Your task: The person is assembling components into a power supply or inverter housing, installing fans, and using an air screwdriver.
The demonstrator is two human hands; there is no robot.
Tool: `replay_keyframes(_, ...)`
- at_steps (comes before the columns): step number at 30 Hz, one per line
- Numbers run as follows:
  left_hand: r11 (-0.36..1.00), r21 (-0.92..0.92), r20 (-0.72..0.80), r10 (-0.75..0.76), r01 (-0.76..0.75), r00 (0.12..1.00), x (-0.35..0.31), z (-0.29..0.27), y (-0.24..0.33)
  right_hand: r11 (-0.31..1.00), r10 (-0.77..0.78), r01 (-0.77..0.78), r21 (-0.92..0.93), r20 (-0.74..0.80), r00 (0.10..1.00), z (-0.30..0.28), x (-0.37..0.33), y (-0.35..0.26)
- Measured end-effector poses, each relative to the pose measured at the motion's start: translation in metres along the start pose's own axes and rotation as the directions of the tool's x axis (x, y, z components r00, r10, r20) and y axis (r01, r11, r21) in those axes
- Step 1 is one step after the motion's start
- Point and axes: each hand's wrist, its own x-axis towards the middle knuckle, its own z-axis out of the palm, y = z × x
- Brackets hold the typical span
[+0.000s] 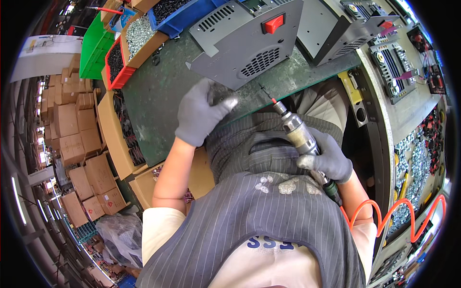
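My right hand, in a grey glove, is wrapped round a pneumatic screwdriver. The tool's thin dark bit points up and left toward the bench edge. My left hand, gloved too, is just below the left lower edge of a dark grey sheet-metal housing. Its thumb stands apart from the bent fingers, and I see nothing between them. The housing stands tilted on the green bench top; it has a red rocker switch and a honeycomb vent. I cannot tell whether the left fingertips touch it.
A second bent grey panel lies right of the housing. Screws fill a cardboard box, a red bin and a blue bin. An orange coiled hose trails right. Circuit modules sit on the right-hand bench.
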Motion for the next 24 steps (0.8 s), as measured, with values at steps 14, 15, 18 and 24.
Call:
replay_keyframes(14, 0.944, 0.028, 0.243, 0.313, -0.329, 0.918, 0.054, 0.006, -0.014, 0.996, 0.051, -0.051, -0.074, -0.002, 0.999, 0.008, 0.015, 0.012)
replay_keyframes(15, 0.94, 0.018, 0.241, 0.326, -0.34, 0.914, 0.055, 0.005, -0.014, 0.997, 0.051, -0.052, -0.06, -0.012, 0.999, 0.009, 0.016, 0.012)
replay_keyframes(18, 0.947, -0.014, 0.19, 0.317, -0.32, 0.929, 0.05, 0.009, -0.012, 0.999, 0.026, -0.026, -0.021, -0.004, 1.0, 0.01, 0.016, 0.012)
replay_keyframes(24, 0.967, 0.08, 0.114, 0.234, -0.244, 0.966, 0.037, 0.016, -0.008, 0.997, 0.045, -0.046, -0.055, -0.012, 0.999, 0.01, 0.014, 0.01)
